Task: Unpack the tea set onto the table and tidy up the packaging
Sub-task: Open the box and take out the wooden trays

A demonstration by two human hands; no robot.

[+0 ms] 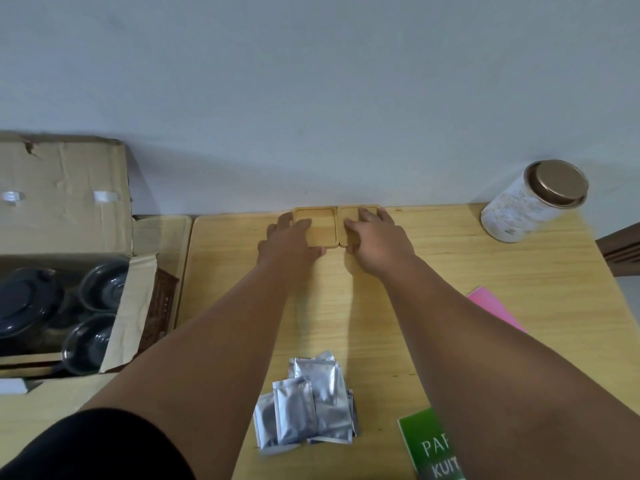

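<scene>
Wooden coasters (337, 225) side by side, left hand (289, 242), right hand (375, 239) flat atop each

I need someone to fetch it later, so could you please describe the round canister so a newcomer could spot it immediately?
Start at the wooden table and go to its far right corner by the wall. The canister stands there alone, white with fine print. Its bronze lid and round shape set it apart from the flat pink sheet nearer.

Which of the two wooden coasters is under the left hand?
The left coaster, nearer the cardboard box; the left hand rests on it. The right hand covers the other.
</scene>
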